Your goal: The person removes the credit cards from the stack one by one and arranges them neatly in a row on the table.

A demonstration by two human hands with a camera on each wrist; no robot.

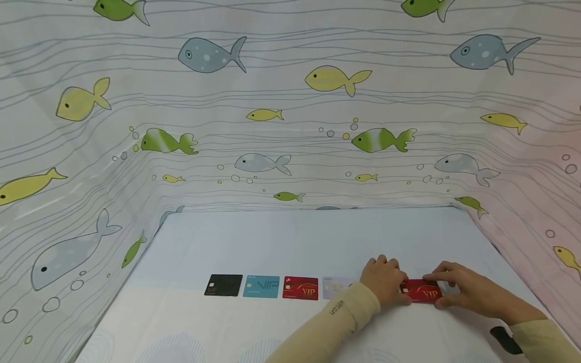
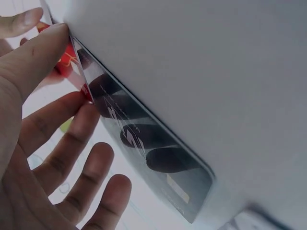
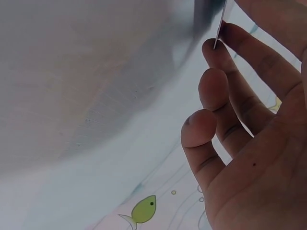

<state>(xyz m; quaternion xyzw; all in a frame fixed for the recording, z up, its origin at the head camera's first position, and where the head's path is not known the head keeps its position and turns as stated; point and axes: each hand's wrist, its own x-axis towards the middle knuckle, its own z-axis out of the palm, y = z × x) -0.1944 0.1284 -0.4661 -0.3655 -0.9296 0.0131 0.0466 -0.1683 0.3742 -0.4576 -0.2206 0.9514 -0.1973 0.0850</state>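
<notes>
A red VIP card [image 1: 423, 291] lies at the right end of a row of cards on the white table. My left hand [image 1: 383, 282] pinches its left end, thumb at the near corner and index finger at the far one. From the other side my right hand [image 1: 469, 288] pinches the right end between thumb and index finger. Partly behind the left sleeve is a pale lilac VIP card [image 1: 333, 286]. In the left wrist view that glossy card [image 2: 158, 143] reflects the fingers, with the red card [image 2: 67, 60] beyond it.
Leftward along the row lie another red VIP card [image 1: 300, 288], a blue VIP card [image 1: 261, 286] and a black card [image 1: 223, 285], with small gaps between them. Fish-patterned cloth [image 1: 290, 141] walls the table [image 1: 290, 242] at the back and sides.
</notes>
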